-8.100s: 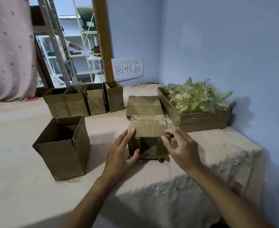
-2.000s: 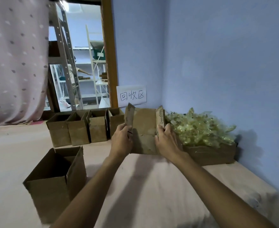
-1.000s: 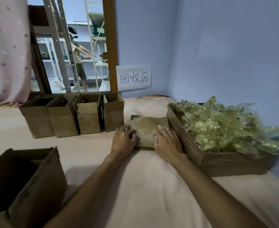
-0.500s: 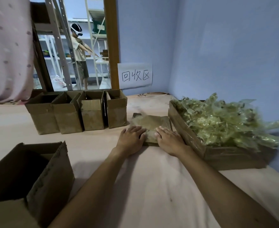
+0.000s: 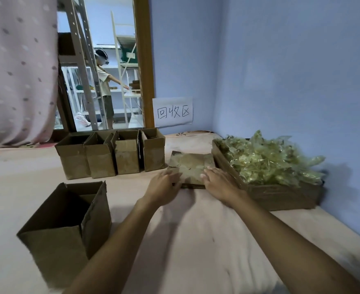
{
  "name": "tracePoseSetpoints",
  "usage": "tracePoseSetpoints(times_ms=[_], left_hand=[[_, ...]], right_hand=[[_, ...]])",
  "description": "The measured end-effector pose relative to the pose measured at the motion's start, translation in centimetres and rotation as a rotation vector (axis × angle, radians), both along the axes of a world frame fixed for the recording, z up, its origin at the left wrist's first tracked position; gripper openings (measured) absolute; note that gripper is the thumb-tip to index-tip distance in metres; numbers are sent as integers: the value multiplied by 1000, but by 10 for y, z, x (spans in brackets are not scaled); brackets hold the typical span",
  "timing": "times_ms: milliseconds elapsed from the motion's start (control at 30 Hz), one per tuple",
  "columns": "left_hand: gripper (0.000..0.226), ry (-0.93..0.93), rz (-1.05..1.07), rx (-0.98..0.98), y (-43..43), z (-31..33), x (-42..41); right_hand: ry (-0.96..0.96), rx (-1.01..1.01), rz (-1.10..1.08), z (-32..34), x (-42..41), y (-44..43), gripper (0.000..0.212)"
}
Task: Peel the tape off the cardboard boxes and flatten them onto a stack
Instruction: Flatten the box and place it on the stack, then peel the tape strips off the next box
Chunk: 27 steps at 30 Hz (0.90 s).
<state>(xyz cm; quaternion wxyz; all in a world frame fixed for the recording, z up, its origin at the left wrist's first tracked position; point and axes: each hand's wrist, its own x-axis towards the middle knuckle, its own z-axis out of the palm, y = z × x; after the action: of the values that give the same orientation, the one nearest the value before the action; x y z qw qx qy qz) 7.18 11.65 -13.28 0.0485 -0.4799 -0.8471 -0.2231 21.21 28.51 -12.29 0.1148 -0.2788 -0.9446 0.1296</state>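
Observation:
A stack of flattened cardboard boxes (image 5: 192, 165) lies on the pink cloth, between a row of upright boxes and a tray of tape. My left hand (image 5: 163, 188) rests at the stack's near left corner, fingers spread and empty. My right hand (image 5: 220, 182) lies flat at its near right edge, also holding nothing. An open cardboard box (image 5: 68, 228) stands upright at the near left. Several open boxes (image 5: 111, 154) stand side by side in a row behind it.
A shallow cardboard tray (image 5: 281, 195) heaped with crumpled peeled tape (image 5: 264, 159) sits against the right wall. A paper sign (image 5: 172, 112) hangs on the back wall. A person stands among shelves beyond the doorway (image 5: 103, 90). A pink curtain (image 5: 17, 68) hangs at the left.
Eight seconds ago I held a box near me; I lifted it flattened, laid it on the stack and pressed it. Now both hands are sliding back towards me off the stack.

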Motion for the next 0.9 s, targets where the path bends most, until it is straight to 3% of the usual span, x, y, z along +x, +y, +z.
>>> tracePoseSetpoints(times_ms=[167, 367, 633, 900], left_hand=[[56, -102, 33, 125, -63, 8, 56], [61, -217, 88, 250, -148, 5, 132], [63, -181, 229, 413, -240, -25, 199], [75, -138, 363, 475, -268, -43, 213]], right_hand=[[125, -96, 45, 14, 37, -42, 55], [181, -71, 157, 10, 70, -89, 57], [183, -28, 346, 8, 69, -145, 61], [118, -107, 451, 0, 26, -188, 65]])
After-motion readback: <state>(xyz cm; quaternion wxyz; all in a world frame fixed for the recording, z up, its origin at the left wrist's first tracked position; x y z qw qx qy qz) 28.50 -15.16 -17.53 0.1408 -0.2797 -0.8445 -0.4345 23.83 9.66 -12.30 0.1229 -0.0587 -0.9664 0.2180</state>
